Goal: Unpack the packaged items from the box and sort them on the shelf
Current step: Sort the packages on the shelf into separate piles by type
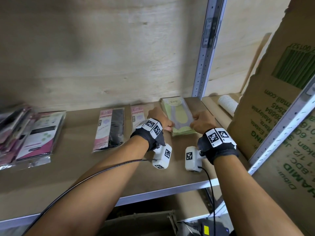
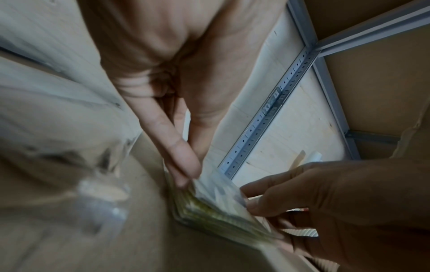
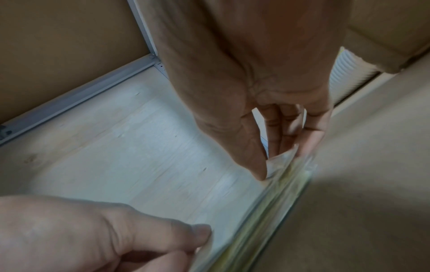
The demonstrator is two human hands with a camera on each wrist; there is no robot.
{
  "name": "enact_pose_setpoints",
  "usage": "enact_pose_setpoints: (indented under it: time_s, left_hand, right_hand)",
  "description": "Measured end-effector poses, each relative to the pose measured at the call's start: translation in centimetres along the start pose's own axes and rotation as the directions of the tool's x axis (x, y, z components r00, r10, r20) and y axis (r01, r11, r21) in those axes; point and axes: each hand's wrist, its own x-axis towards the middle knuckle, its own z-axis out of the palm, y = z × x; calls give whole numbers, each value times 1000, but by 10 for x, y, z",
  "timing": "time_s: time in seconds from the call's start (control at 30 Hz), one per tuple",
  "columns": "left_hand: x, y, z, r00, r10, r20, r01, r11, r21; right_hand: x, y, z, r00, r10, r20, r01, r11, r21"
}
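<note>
A stack of green packaged items [image 1: 179, 114] lies at the right end of the brown shelf board [image 1: 71, 172]. My left hand [image 1: 170, 127] grips the stack's near left corner, and my right hand [image 1: 192, 124] pinches its near right corner. In the left wrist view my left hand [image 2: 188, 176] has its fingers [image 2: 179, 152] laid on the edge of the stack [image 2: 209, 208]. In the right wrist view my right hand [image 3: 279, 162] has its thumb on top of the stack [image 3: 267, 211] and its fingers behind. A printed cardboard box [image 1: 272, 116] stands right of the stack.
Left of the green stack lie a pink packet [image 1: 137, 114], a pink and black packet [image 1: 110, 128] and a pile of packets [image 1: 39, 135] at the far left. A sleeve of white cups [image 1: 228, 103] lies behind the box. A metal upright [image 1: 208, 48] rises behind the stack.
</note>
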Motion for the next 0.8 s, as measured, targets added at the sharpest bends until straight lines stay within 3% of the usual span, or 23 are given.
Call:
enact_pose_setpoints:
  time_s: [0.4, 0.63, 0.8]
  left_hand:
    - [-3, -1, -3, 1000, -9, 27, 9, 1000, 1]
    - [-25, 0, -42, 999, -29, 16, 31, 990, -137]
    - [-53, -32, -97, 989, 39, -140, -63, 983, -170]
  right_hand:
    - [-1, 2, 0, 1000, 6, 19, -5, 1000, -28]
    - [-13, -13, -8, 991, -35, -128, 38, 999, 18]
    - [-39, -42, -1, 982, -157, -101, 175, 962, 209]
